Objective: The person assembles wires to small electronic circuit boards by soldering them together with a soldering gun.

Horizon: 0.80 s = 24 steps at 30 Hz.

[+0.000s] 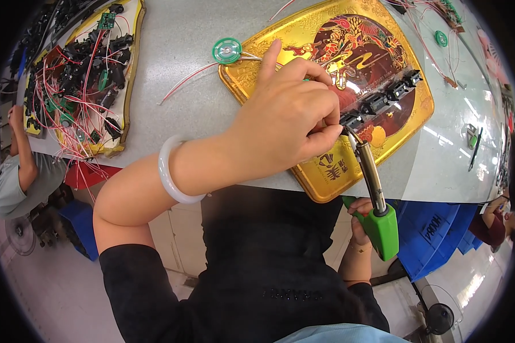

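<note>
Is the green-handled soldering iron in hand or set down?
In hand: the right hand grips the soldering iron by its green handle, its tip close to the black modules on the gold tray.

A smooth grey table [171, 34] is partly covered by a slanted gold tray [335, 186], one corner of which is brought to the near edge. A yellow-edged tray [134, 57] is set at the left. At the right, a green disc [440, 38] and a thin dark stick [475, 150] are seen lying. Bright streaks are reflected there.
</note>
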Each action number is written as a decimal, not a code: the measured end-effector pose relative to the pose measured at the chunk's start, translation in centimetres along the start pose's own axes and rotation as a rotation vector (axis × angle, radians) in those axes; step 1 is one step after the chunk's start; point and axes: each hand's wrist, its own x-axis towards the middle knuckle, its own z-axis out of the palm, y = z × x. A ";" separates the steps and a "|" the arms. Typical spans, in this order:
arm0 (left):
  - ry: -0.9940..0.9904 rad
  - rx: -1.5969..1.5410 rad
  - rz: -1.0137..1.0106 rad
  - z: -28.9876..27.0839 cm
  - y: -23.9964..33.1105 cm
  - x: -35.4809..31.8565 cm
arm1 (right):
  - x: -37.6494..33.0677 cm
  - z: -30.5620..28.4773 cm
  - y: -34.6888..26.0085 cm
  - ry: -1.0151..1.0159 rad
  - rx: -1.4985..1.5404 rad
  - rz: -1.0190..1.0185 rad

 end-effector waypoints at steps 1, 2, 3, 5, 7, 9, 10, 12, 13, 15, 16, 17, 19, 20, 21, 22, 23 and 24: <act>-0.007 -0.002 -0.004 0.0 0.0 0.0 | 0.0 0.0 0.0 0.001 -0.002 0.001; -0.015 -0.001 -0.008 0.0 0.0 0.0 | 0.0 0.0 0.0 0.003 0.040 -0.007; -0.015 0.000 -0.009 0.0 0.0 0.0 | 0.0 0.0 0.1 0.005 0.082 -0.014; -0.014 -0.005 -0.012 0.0 0.0 0.0 | 0.1 -0.1 -0.2 -0.022 0.082 -0.013; -0.019 -0.003 -0.013 0.0 0.0 -0.1 | 0.2 -0.1 -0.4 -0.049 0.082 -0.010; -0.021 -0.003 -0.011 -0.1 0.0 0.0 | 0.3 0.0 -0.6 -0.066 0.109 -0.060; -0.024 -0.007 -0.011 -0.1 0.0 0.0 | 0.3 0.0 -0.6 -0.066 0.108 -0.060; -0.027 -0.011 -0.011 -0.3 0.1 0.0 | 0.1 -0.1 -0.5 -0.078 0.173 -0.062; -0.058 0.009 -0.025 -0.5 0.2 0.1 | 0.0 -0.1 -0.6 -0.078 0.172 -0.062; -0.089 0.026 -0.039 -0.5 0.2 0.1 | -0.2 -0.2 -0.7 -0.077 0.157 -0.035; -0.086 0.025 -0.039 -0.5 0.2 0.1 | -0.1 -0.1 -0.9 -0.076 0.155 -0.035; -0.083 0.025 -0.039 -0.4 0.2 0.0 | 0.1 0.1 -1.2 -0.062 0.223 -0.015; -0.083 0.029 -0.039 -0.4 0.2 0.0 | 0.1 0.2 -1.4 -0.047 0.291 0.005; -0.083 0.033 -0.040 -0.4 0.2 0.0 | 0.1 0.0 -1.4 -0.051 0.301 0.030; -0.082 0.033 -0.039 -0.5 0.2 0.0 | 0.0 0.0 -1.4 -0.054 0.312 0.056; -0.087 0.033 -0.042 -0.5 0.2 0.0 | 0.0 0.0 -1.3 -0.054 0.311 0.055; -0.092 0.034 -0.045 -0.5 0.3 0.0 | 0.0 0.0 -1.2 -0.064 0.336 0.048; -0.091 0.033 -0.044 -0.5 0.3 0.0 | 0.0 0.0 -1.1 -0.075 0.360 0.041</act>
